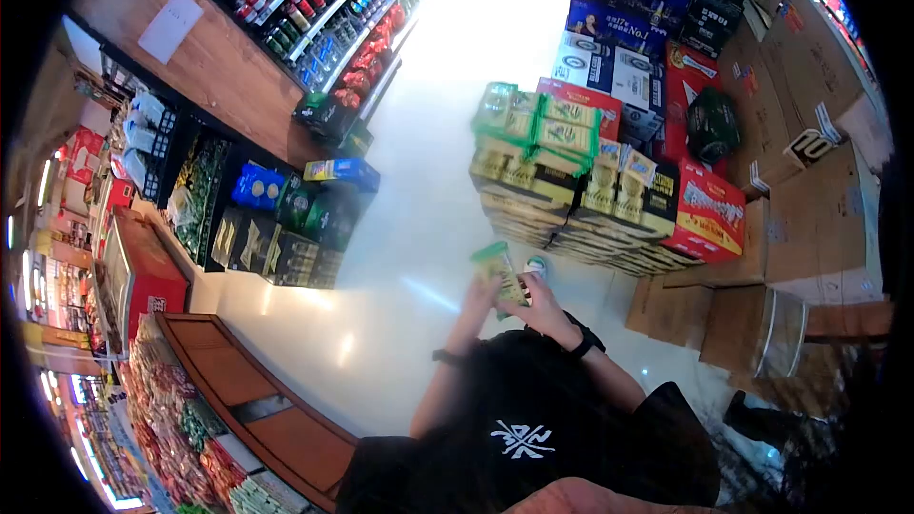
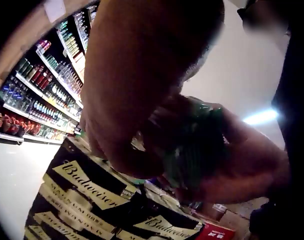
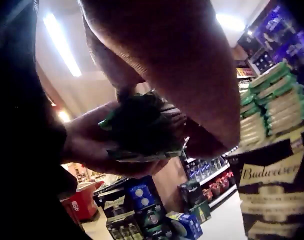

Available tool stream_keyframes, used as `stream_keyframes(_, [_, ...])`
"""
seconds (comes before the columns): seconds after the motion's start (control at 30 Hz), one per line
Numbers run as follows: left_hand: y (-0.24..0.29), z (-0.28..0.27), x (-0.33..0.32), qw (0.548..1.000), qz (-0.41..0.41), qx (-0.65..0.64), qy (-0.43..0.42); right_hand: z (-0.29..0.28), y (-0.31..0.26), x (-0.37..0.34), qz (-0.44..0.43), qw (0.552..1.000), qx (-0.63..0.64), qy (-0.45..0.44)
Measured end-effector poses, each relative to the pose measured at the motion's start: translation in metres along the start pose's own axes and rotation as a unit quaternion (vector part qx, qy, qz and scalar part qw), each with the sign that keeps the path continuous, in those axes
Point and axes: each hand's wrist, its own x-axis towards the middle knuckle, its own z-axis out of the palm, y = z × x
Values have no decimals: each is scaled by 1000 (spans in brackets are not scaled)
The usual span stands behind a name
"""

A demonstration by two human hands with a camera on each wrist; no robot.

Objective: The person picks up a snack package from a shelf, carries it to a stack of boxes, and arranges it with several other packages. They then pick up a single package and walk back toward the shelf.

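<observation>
In front of my torso, both hands hold one flat green-edged packet with a pale printed face (image 1: 508, 278). My left hand (image 1: 479, 296) grips its left side, blurred in the head view. On the other side my right hand (image 1: 545, 309) has its fingers curled round the edge. Seen from the left wrist, the packet (image 2: 194, 145) is dark green, shiny and shadowed between the two hands. From the right wrist, the packet (image 3: 142, 130) shows a crinkled wrapper. Similar green-edged packets (image 1: 568, 124) lie stacked on Budweiser cartons (image 1: 519, 176) just beyond my hands.
Red cartons (image 1: 709, 214) and brown cardboard boxes (image 1: 819, 219) are piled on the right. Bottle shelves (image 1: 324, 9) line the aisle's left, with beer packs (image 1: 276, 247) at their end. A brown-edged produce counter (image 1: 238, 371) curves at lower left. Pale glossy floor (image 1: 419, 209) runs between.
</observation>
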Motion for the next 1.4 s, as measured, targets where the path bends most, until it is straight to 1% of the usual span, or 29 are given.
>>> stream_keyframes(0.07, [31, 18, 25, 999, 2, -32, 25, -33, -21, 32, 23, 998, 52, -18])
stream_keyframes(0.1, [46, 25, 36, 998, 1, -47, 36, -43, -23, 46, 7, 999, 52, 4])
stream_keyframes(0.17, [69, 36, 60, 1000, 7, -10, 28, -61, -22, 70, -22, 997, 49, 47])
stream_keyframes(0.2, [79, 42, 74, 1000, 11, 6, 22, -71, -21, 82, -17, 996, 71, 45])
stream_keyframes(0.3, [96, 69, 107, 991, 100, 8, 94, -96, -19, 112, -40, 994, 78, 70])
stream_keyframes(0.4, [131, 89, 113, 993, 90, -25, 77, -119, -27, 133, -49, 991, 90, 82])
stream_keyframes(0.5, [128, 93, 128, 985, 146, 42, 88, -128, -27, 147, -32, 993, 86, 76])
stream_keyframes(0.6, [141, 103, 131, 979, 180, 18, 98, -132, -25, 157, -13, 992, 100, 82])
stream_keyframes(0.67, [130, 94, 149, 951, 242, 162, 107, -139, -29, 163, -29, 989, 109, 100])
stream_keyframes(0.73, [149, 98, 150, 927, 265, 233, 125, -140, -31, 169, -38, 985, 121, 114])
stream_keyframes(0.8, [177, 112, 141, 924, 262, 232, 156, -142, -29, 178, -45, 982, 130, 128])
stream_keyframes(0.87, [170, 107, 153, 943, 215, 214, 135, -143, -25, 186, -48, 983, 103, 143])
stream_keyframes(0.93, [172, 104, 165, 939, 226, 227, 124, -146, -27, 195, -52, 980, 98, 163])
stream_keyframes(1.0, [172, 105, 172, 912, 288, 266, 122, -149, -32, 201, -66, 978, 84, 180])
stream_keyframes(1.03, [172, 105, 177, 914, 283, 266, 117, -152, -35, 205, -71, 977, 75, 188])
stream_keyframes(1.13, [181, 109, 188, 924, 260, 260, 104, -159, -48, 218, -32, 983, 64, 172])
stream_keyframes(1.2, [194, 113, 194, 931, 247, 250, 98, -158, -42, 226, -25, 984, 56, 169])
stream_keyframes(1.3, [189, 110, 217, 882, 342, 300, 118, -162, -43, 239, -5, 985, 67, 156])
stream_keyframes(1.4, [195, 115, 219, 887, 322, 292, 156, -165, -33, 250, 0, 988, 78, 136])
